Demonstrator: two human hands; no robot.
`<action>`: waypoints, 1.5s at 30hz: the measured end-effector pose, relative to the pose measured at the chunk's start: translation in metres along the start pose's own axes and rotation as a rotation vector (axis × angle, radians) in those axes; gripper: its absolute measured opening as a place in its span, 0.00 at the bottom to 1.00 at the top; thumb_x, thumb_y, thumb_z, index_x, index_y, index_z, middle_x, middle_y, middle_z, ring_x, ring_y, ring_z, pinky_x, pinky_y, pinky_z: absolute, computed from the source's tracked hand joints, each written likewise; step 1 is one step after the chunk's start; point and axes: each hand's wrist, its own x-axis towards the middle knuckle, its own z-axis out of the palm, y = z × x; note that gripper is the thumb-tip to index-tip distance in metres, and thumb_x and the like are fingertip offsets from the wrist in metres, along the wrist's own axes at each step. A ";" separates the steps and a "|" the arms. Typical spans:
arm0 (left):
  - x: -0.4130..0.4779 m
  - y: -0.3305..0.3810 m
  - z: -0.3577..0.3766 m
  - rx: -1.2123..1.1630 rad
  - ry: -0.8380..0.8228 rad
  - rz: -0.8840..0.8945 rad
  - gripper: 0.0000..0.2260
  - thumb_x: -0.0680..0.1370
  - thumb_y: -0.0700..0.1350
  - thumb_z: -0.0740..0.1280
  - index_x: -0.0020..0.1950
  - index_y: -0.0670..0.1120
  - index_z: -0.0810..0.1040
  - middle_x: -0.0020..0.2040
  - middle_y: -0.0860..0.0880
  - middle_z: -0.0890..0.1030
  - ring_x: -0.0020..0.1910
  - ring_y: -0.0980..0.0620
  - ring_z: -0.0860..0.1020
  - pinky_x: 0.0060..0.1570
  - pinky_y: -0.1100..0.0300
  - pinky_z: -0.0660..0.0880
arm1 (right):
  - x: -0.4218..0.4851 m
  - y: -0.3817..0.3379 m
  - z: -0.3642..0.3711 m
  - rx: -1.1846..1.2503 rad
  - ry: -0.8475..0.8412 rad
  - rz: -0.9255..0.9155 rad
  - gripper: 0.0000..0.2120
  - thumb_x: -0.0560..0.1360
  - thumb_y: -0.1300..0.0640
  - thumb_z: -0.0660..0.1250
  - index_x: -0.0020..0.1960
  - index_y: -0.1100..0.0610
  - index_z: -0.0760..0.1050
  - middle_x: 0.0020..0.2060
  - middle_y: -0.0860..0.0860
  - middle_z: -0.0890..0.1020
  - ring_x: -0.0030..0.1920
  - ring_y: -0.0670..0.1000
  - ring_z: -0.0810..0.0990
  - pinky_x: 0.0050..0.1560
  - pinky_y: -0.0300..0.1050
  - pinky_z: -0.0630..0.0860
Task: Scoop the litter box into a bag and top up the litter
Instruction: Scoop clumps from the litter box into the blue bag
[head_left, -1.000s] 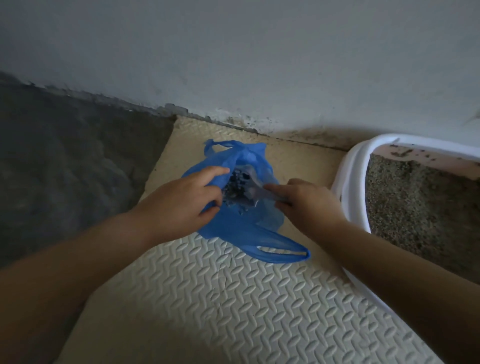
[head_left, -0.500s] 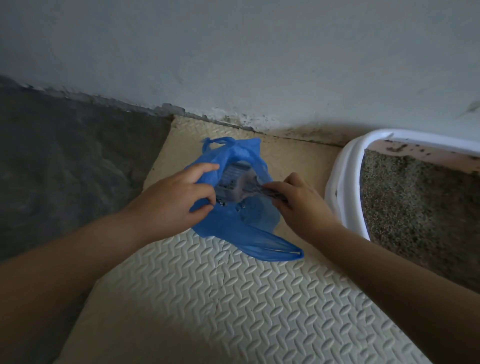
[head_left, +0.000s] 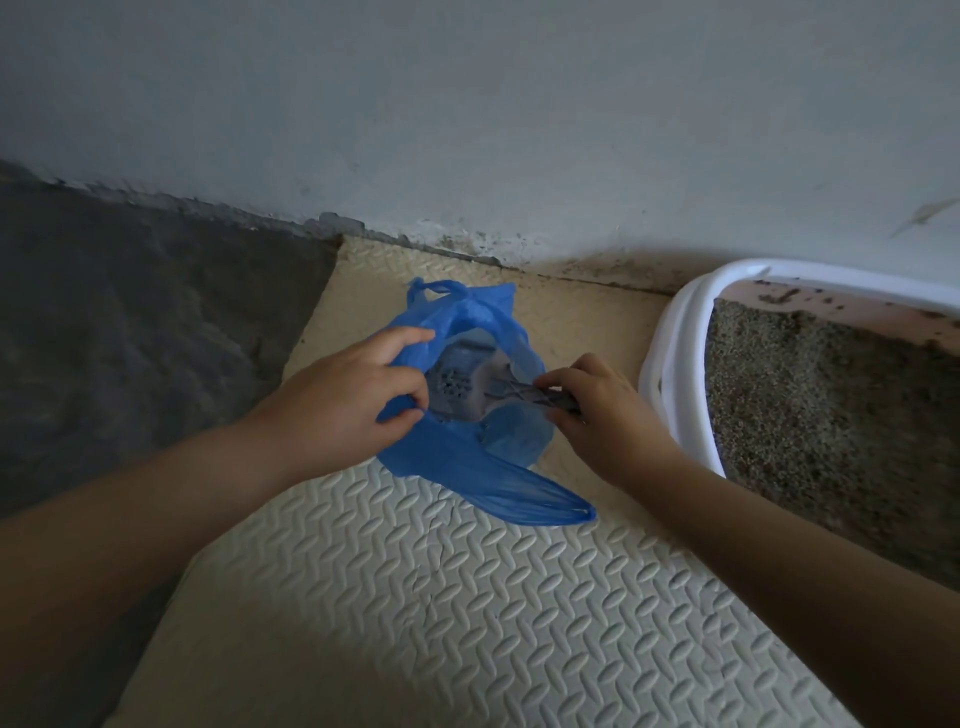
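Fingers (head_left: 410, 397) of the left hand (head_left: 337, 415) pinch the rim of the blue plastic bag (head_left: 467, 462), holding its mouth open; fingers (head_left: 558, 384) of the right hand (head_left: 610, 421) curl round the handle of the grey slotted litter scoop (head_left: 460, 384).

Scoop head sits inside the bag mouth; bag stands on the embossed foam mat (head_left: 467, 597), near the white-rimmed litter box (head_left: 675, 364) at right, not touching it. Risks, as judged: thin film may slip from the left pinch and the mouth collapse, dropping waste onto the mat; the scoop edge may snag the film on withdrawal; grains lodged in the slots may scatter on the way back to the box. Top-up not yet begun.
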 end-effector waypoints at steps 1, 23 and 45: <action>0.000 0.000 0.000 0.003 -0.002 0.000 0.02 0.74 0.45 0.71 0.42 0.52 0.79 0.71 0.49 0.68 0.63 0.50 0.74 0.52 0.54 0.75 | -0.001 -0.001 0.001 0.002 -0.012 0.006 0.16 0.76 0.58 0.66 0.63 0.52 0.75 0.52 0.50 0.73 0.55 0.50 0.73 0.53 0.38 0.66; 0.031 0.063 0.022 0.194 -0.033 -0.009 0.18 0.75 0.50 0.67 0.64 0.48 0.74 0.75 0.51 0.62 0.71 0.50 0.67 0.55 0.52 0.75 | -0.118 0.049 -0.081 1.012 0.218 0.630 0.16 0.81 0.55 0.57 0.43 0.55 0.81 0.32 0.53 0.76 0.33 0.52 0.71 0.39 0.46 0.68; 0.075 0.222 0.104 -0.569 -0.429 -0.196 0.11 0.70 0.61 0.70 0.43 0.54 0.79 0.37 0.56 0.81 0.35 0.62 0.78 0.38 0.59 0.76 | -0.156 0.071 -0.064 1.293 0.264 0.728 0.09 0.76 0.65 0.67 0.55 0.64 0.78 0.42 0.61 0.84 0.37 0.52 0.83 0.35 0.40 0.78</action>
